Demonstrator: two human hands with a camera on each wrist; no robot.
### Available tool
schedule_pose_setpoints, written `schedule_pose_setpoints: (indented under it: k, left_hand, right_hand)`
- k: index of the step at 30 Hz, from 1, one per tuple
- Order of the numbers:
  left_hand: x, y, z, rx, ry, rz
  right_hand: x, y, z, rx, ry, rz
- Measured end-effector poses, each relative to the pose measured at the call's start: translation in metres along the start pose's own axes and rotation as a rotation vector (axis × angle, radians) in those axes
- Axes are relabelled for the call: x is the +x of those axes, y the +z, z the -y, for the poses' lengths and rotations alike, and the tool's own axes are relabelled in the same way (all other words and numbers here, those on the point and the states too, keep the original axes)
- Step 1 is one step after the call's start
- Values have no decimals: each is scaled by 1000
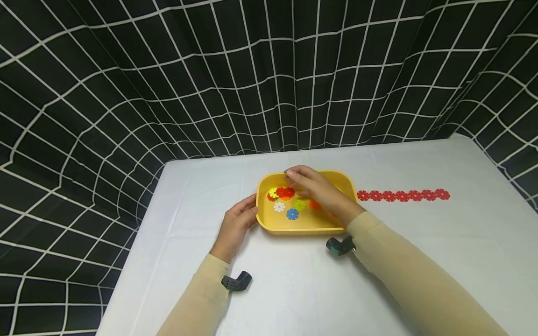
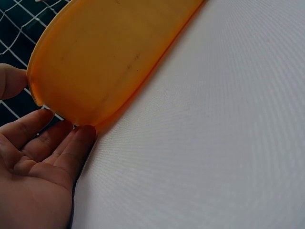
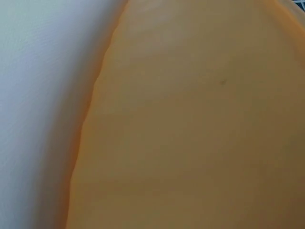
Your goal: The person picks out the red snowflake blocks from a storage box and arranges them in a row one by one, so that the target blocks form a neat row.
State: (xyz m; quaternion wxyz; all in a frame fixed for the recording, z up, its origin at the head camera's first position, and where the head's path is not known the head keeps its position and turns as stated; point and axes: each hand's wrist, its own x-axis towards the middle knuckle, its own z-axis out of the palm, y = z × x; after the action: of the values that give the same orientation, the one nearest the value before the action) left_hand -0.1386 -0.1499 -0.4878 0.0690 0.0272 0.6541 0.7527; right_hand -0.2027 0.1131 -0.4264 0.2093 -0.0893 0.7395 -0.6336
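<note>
A yellow plastic tray (image 1: 308,230) with rounded corners stands on the table. Inside lie flower-shaped discs with notched edges: a white disc (image 1: 279,206), a blue disc (image 1: 292,214), a yellow-green disc (image 1: 300,205), and several red and orange ones. My left hand (image 1: 237,223) holds the tray's left end, thumb near the rim and fingertips against the outer wall, as the left wrist view also shows. Over the tray is my right hand (image 1: 310,183), thumb and index tips close together near the far rim. Whether they pinch anything is unclear. The right wrist view shows only tray wall and table.
Right of the tray, a straight row of several joined red discs (image 1: 402,196) lies on the white tablecloth (image 1: 260,280). A black curtain with a white grid (image 1: 294,84) hangs behind and at both sides of the table. Each sleeve carries a small dark wrist camera (image 1: 237,281).
</note>
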Motion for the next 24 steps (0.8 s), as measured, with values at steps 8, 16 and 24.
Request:
schedule_pose_setpoints:
  k: [8,16,24]
  left_hand:
    - [1,0,1,18,6,4]
    - [0,0,0,47,6,-13]
    - [0,0,-1,41,12,-6]
  right_hand:
    - [4,0,-9,-167,44,47]
    - [7,6,-18,-254,-2,55]
    - [13,15,-21,-607,-65,-35]
